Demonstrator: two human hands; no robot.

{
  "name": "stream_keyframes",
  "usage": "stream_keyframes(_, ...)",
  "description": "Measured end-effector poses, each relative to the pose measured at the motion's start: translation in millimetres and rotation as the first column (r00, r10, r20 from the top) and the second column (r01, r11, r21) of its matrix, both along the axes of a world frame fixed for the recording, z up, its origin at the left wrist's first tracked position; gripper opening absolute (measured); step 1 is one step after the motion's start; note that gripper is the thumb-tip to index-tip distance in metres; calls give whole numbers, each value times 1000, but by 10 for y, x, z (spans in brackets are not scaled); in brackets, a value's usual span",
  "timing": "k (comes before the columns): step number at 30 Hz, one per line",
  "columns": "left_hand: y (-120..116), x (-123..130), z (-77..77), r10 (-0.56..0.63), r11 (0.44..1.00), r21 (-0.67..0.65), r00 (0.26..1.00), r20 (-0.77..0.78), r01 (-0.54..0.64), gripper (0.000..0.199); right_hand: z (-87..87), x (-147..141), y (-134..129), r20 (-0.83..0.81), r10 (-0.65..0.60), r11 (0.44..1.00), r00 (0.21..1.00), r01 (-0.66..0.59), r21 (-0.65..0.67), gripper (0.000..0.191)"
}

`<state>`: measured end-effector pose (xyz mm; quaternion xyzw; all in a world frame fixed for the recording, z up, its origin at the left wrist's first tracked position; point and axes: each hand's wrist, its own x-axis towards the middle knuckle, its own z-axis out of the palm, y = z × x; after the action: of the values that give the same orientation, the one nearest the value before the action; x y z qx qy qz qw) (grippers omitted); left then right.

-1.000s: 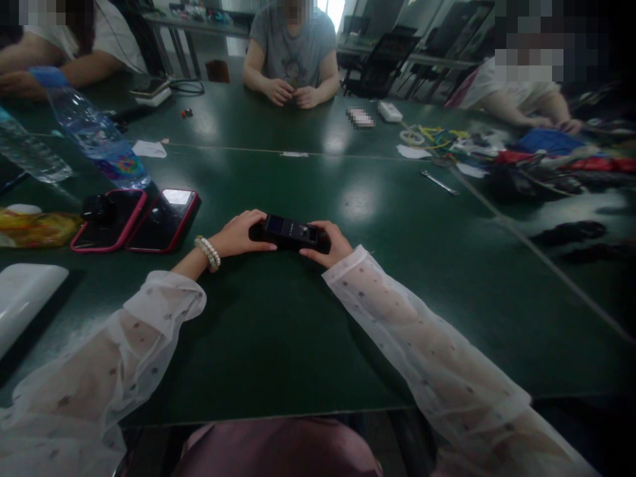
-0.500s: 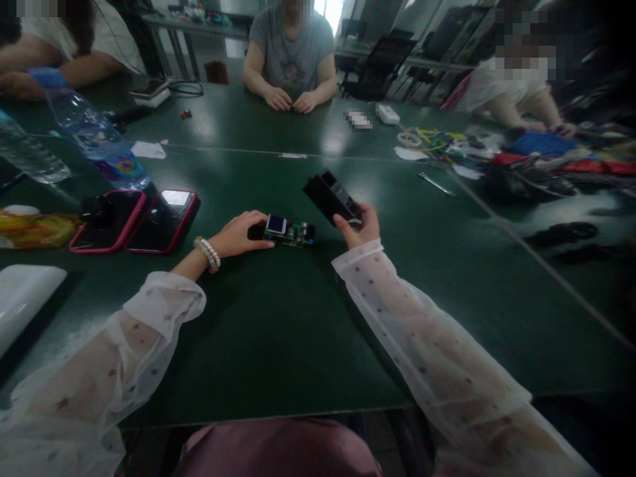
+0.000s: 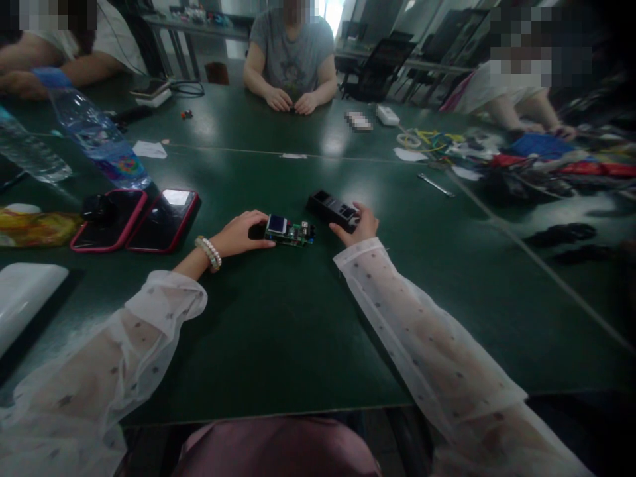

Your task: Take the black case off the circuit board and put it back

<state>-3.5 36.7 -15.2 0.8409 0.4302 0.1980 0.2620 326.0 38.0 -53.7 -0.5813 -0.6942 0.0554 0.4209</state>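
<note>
Thumb and fingers of my left hand (image 3: pixel 244 232) grip the left end of a green circuit board (image 3: pixel 298 233), which carries a small square screen and several components. The board lies face up, low over the green table. To its right, my right hand (image 3: pixel 362 226) is closed around the near end of a black plastic case (image 3: pixel 332 207). The case is a long block with a window-like opening at its far end and smaller cutouts near my fingers. A short gap separates it from the board. My palm side hides part of its right end.
Two red-cased phones (image 3: pixel 163 222) lie left of my hand, with a water bottle (image 3: pixel 102 142) behind them. A white box (image 3: pixel 27 291) sits at the near left. A wrench (image 3: pixel 436 185) and a pile of cables (image 3: pixel 432 140) are to the right. Other people sit around the table.
My right hand has lowered the black case and levelled it, so its opening now faces more upward near the tabletop. My left hand and the circuit board have hardly moved.
</note>
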Motion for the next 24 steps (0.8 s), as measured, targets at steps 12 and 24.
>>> stream_keyframes(12,4,0,-8,-8,1000,20,1000,4,8,54,-103,8,163,-80,-21,998,997,17,-55,59)
stream_keyframes(24,-1,-1,-19,1,1000,21,1000,-1,-1,55,280,-425,-320,-123,319,946,940,-309,94,55)
